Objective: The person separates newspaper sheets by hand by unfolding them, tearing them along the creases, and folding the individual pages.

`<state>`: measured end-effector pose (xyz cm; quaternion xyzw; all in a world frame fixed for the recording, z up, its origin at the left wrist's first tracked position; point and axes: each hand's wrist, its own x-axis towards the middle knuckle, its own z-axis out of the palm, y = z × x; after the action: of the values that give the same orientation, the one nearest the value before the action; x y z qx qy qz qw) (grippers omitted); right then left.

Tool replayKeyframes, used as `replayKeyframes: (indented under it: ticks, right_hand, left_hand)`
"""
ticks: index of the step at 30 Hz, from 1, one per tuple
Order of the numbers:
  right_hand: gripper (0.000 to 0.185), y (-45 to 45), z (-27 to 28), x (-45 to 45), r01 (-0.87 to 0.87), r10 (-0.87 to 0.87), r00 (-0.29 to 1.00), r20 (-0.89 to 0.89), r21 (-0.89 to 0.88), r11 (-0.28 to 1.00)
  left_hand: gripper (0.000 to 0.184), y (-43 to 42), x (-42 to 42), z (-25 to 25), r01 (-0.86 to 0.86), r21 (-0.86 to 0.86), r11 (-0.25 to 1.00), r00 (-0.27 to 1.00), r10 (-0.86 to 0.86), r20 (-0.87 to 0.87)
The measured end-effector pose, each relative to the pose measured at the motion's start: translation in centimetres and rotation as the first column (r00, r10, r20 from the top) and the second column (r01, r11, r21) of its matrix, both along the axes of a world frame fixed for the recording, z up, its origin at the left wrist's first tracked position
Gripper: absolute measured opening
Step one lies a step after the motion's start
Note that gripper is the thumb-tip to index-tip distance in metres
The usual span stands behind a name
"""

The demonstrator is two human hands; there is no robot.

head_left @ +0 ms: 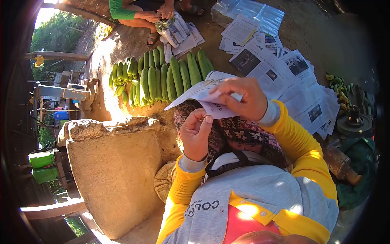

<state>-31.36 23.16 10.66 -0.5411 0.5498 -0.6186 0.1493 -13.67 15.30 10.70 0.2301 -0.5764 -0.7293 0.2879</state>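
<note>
A sheet of printed newspaper point(221, 109) is held up in front of my lap, bent along its length. My right hand point(243, 97) is closed on its right side, fingers curled over the paper. My left hand point(197, 134) is closed with thumb and fingertips together at the sheet's lower left edge. Just beyond the paper, long green gourds point(152, 83) lie side by side in rows on the ground, the nearest ones partly hidden by the sheet. Loose newspaper sheets point(276, 77) are spread in an overlapping pile to the right of my right hand.
Across from me, a person's hands point(158, 14) work at a paper-wrapped bundle point(174, 30). Clear plastic bags point(260, 16) lie at the top. A large block with a rough broken rim point(113, 162) stands to my left. Small green and yellow produce point(341, 91) lies at far right.
</note>
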Motion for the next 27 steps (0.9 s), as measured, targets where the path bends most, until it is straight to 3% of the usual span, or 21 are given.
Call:
replayKeyframes:
  ticks: [1,3,8,9,12,15,18,21,22,24,26,27]
  right_hand:
    - [0.012,-0.6,0.3,-1.0,0.048,-0.048,0.999,0.01,-0.004,0.999]
    - [0.014,-2.1,1.6,-4.7,0.168,-0.14,0.966,-0.216,0.118,0.979]
    - [0.023,-8.6,1.9,-15.5,0.432,-0.402,0.818,-0.411,-0.02,0.901]
    - [0.027,-9.7,2.6,-17.5,0.5,-0.447,0.76,-0.472,-0.016,0.866]
    - [0.017,-11.0,4.7,-19.5,0.638,-0.598,0.613,-0.516,-0.123,0.76]
    - [0.016,-11.7,7.1,-21.3,0.658,-0.554,0.539,-0.634,-0.094,0.747]
    - [0.017,-12.7,8.4,-21.5,0.67,-0.58,0.614,-0.535,-0.035,0.742]
    - [0.017,-13.6,6.5,-20.7,0.411,-0.597,0.666,-0.448,-0.448,0.794]
    - [0.018,-13.4,5.7,-20.0,0.39,-0.519,0.712,-0.473,-0.348,0.852]
    - [0.04,-11.7,3.5,-18.0,0.325,-0.348,0.799,-0.491,-0.135,0.936]
    - [0.052,-8.4,2.6,-14.3,-0.046,0.081,0.974,-0.214,0.165,0.985]
    - [0.056,-5.9,2.4,-11.9,-0.137,0.172,0.975,-0.141,0.23,0.963]
  left_hand:
    - [0.01,-0.3,0.3,-0.3,-0.012,0.003,1.0,1.0,0.012,0.007]
    - [0.011,-0.5,0.6,-0.1,-0.033,0.009,0.999,0.999,0.033,0.009]
    - [0.008,-1.5,1.3,1.5,-0.099,-0.007,0.995,0.995,0.099,-0.02]
    - [0.01,-2.5,2.1,1.5,-0.114,-0.088,0.99,0.993,0.116,0.016]
    - [0.01,-3.3,2.7,2.1,-0.138,-0.032,0.99,0.989,0.136,-0.06]
    - [0.011,-3.8,2.8,3.0,-0.097,-0.021,0.995,0.989,0.094,-0.114]
    - [0.011,-4.1,2.9,2.9,-0.058,0.031,0.998,0.98,0.063,-0.191]
    - [0.012,-4.2,2.5,3.6,-0.029,0.078,0.996,0.964,0.049,-0.26]
    - [0.012,-4.3,2.4,3.8,-0.023,0.09,0.996,0.96,0.047,-0.277]
    - [0.013,-4.9,2.5,3.9,-0.039,0.11,0.993,0.948,0.072,-0.311]
    - [0.018,-5.9,3.1,3.9,-0.048,0.093,0.995,0.944,0.075,-0.322]
    - [0.024,-6.6,3.6,3.7,-0.048,0.066,0.997,0.946,0.066,-0.318]
